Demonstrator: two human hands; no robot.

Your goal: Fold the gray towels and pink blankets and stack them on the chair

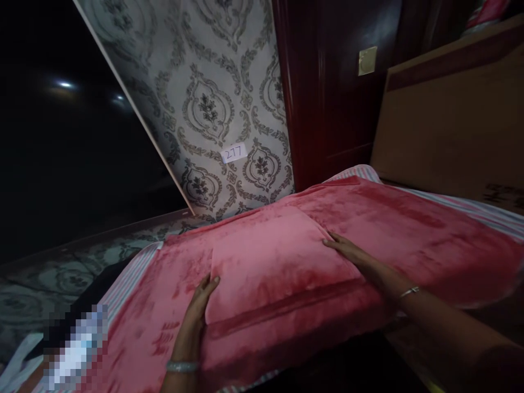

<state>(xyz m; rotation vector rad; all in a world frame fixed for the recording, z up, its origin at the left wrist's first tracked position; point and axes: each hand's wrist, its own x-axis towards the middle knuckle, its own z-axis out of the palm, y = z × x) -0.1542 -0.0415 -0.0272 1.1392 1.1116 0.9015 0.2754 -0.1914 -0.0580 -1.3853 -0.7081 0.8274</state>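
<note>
A rectangular pink plush piece (266, 262), folded cloth or a flat cushion, lies on a pink plush blanket (409, 234). I cannot tell from here which of the two it is. My left hand (200, 300) holds its left edge, thumb on top and the other fingers mostly hidden along the side. At the right edge, my right hand (344, 248) grips near the far corner, thumb over the top and fingers along the side. A beaded bracelet circles the left wrist and a thin metal bangle the right.
The blanket covers a surface with a striped cloth (126, 284) showing at its edges. A big cardboard box (454, 114) stands at the right back. Behind are a patterned wall with a "277" paper label (234, 153), a dark red panel (327, 98) and a black screen (73, 136).
</note>
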